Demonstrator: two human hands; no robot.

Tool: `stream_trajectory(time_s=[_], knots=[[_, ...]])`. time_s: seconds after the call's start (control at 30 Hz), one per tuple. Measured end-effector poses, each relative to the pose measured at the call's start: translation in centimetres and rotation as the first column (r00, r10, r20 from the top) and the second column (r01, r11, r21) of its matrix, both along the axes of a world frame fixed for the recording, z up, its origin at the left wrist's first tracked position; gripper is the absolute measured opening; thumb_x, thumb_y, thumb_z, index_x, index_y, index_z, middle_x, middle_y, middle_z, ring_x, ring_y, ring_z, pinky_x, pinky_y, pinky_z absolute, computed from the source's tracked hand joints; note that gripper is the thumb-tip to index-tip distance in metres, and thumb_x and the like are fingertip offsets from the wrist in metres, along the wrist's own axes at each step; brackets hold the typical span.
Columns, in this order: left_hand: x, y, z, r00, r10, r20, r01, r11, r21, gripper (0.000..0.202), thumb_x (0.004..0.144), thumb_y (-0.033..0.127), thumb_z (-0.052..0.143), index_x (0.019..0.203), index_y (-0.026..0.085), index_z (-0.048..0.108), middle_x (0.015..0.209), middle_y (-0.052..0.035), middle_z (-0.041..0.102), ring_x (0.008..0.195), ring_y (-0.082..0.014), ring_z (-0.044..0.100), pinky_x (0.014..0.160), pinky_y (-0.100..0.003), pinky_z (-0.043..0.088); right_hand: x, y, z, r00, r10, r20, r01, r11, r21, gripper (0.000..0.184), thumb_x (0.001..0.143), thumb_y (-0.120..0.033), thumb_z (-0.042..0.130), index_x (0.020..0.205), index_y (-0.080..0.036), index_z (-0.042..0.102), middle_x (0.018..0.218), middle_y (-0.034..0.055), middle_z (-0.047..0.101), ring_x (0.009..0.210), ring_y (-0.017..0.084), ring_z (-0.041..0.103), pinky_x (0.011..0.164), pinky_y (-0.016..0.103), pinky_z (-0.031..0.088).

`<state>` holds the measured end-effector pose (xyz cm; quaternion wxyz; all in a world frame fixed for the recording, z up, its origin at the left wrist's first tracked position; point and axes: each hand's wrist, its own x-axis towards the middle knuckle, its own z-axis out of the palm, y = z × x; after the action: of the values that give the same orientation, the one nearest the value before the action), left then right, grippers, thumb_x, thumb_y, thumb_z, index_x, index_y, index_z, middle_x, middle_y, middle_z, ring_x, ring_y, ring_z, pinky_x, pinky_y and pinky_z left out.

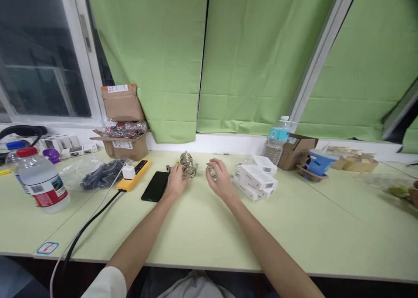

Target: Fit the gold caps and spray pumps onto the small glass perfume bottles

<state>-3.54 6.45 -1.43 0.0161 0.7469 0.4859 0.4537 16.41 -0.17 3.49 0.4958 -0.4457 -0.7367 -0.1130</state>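
A shiny gold-and-silver ridged metal object (187,159), stacked in rings with small parts sticking out at its sides, stands on the table. My left hand (176,181) is at its near left side, fingers curled against it. To the right, my right hand (220,180) has its fingers curled around a small shiny metallic piece (212,172), partly covered by the fingers; its exact kind does not show. Just left of my left hand lies a black smartphone (154,186), screen up. Several small white boxes (256,179) are piled right of my right hand.
A yellow power strip (136,176) with a white plug and cables lies to the left, beside a plastic bag (98,174) and water bottles (45,182). Cardboard boxes (127,145) stand at the back left. A bottle (276,143) and blue cup (317,162) stand right.
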Motion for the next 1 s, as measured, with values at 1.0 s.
stream_trajectory(time_s=[1.0], knots=[[-3.9, -0.6, 3.4, 0.99, 0.056, -0.132, -0.047, 0.997, 0.069, 0.036, 0.076, 0.001, 0.044, 0.1, 0.022, 0.062, 0.105, -0.0089, 0.065, 0.102, -0.0255, 0.054, 0.089, -0.039, 0.044, -0.8, 2.3, -4.0, 0.979, 0.16, -0.126, -0.202, 0.842, -0.5, 0.032, 0.082, -0.047, 0.06, 0.1, -0.021, 0.06, 0.081, 0.0006, 0.063, 0.072, 0.019, 0.056, 0.067, 0.029, 0.044]])
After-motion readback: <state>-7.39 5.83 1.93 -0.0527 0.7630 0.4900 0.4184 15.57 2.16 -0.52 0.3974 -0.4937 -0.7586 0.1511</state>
